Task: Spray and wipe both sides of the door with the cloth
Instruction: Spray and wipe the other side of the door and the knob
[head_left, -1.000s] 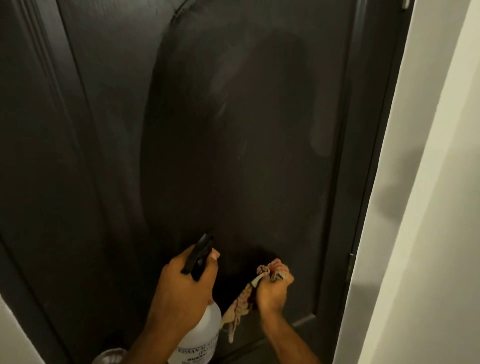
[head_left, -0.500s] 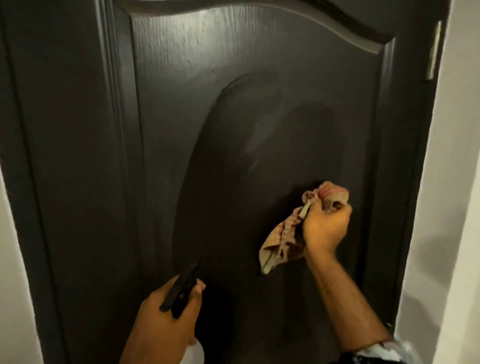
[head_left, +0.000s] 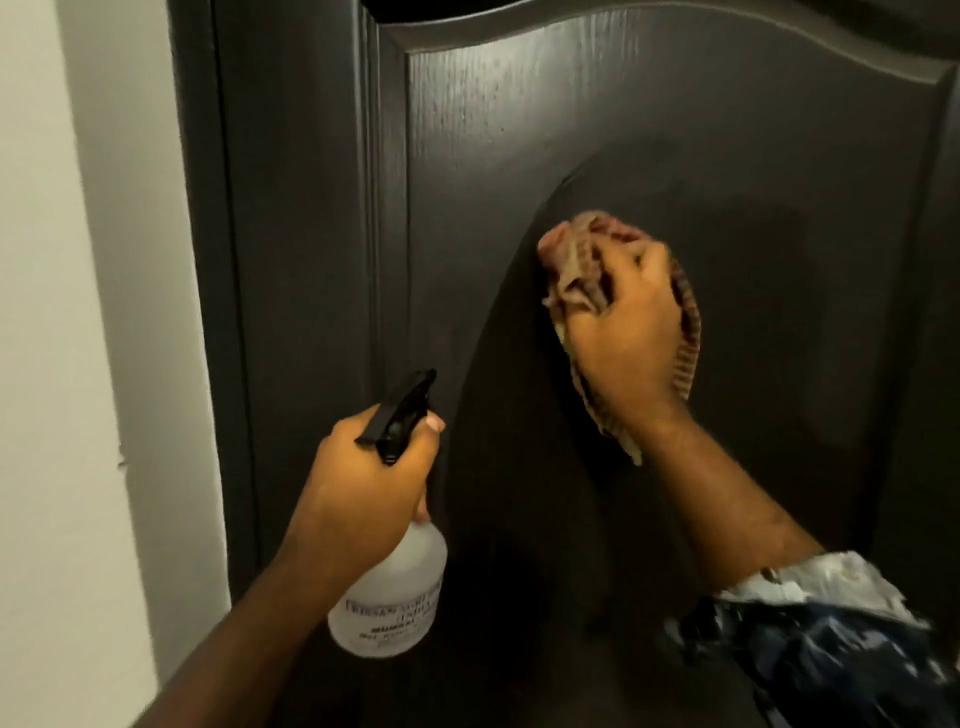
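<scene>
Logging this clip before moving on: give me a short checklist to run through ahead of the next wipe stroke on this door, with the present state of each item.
1. Cloth gripped firmly: ok. The right hand is bunched around the cloth.
2. Cloth against the door: ok. It sits on the dark door panel, at the edge of a darker arc.
3. Spray bottle ready: ok. The left hand holds the spray bottle upright by its neck, nozzle towards the door.
4. Liquid left in the bottle: cannot tell; its clear body shows no level.
5. Upper panel wiped: cannot tell; it looks lighter above the arc.
6. Other side of the door done: cannot tell; only this face shows.
</scene>
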